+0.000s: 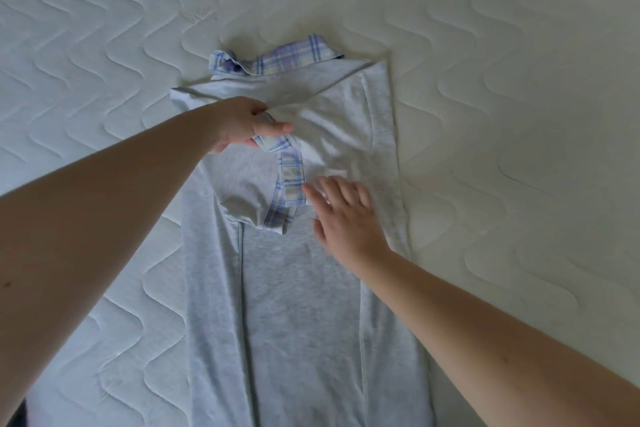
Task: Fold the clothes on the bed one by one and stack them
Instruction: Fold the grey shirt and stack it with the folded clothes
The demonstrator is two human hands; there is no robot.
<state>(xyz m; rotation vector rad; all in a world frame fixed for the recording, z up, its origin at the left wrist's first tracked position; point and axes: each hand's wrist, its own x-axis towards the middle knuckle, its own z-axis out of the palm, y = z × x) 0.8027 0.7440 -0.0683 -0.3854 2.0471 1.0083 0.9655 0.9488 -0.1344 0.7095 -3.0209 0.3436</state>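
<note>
Sleeve-folding step is judged to be in hand on a light grey cotton garment with blue-and-lilac plaid collar and cuffs [298, 288], which is laid lengthwise on the white quilted mattress with wavy stitching [519, 80]. Collar end is pointed away from the camera; the lower part runs off the bottom edge of view. Both long sides are seen already turned in toward the middle, so a narrow strip is formed.

Left hand [242, 125] is closed on fabric at the upper left: thumb and fingers are pinched on the grey cloth and a plaid-trimmed edge of the short grey sleeve with plaid cuff [249, 191], which is lifted slightly and drawn across the chest area. Right hand [346, 215] is held flat with fingers spread apart, palm down on the right half of the garment, just beside the plaid cuff; nothing is gripped by it. Some motion blur is present there, so firm contact cannot be confirmed.

No stack of folded clothes is visible in view.

Next move, as judged: the pinched sleeve needs to be laid flat inside the strip and smoothed, then the garment folded across its length. Care is called for so the turned-in sides are not dragged open.
</note>
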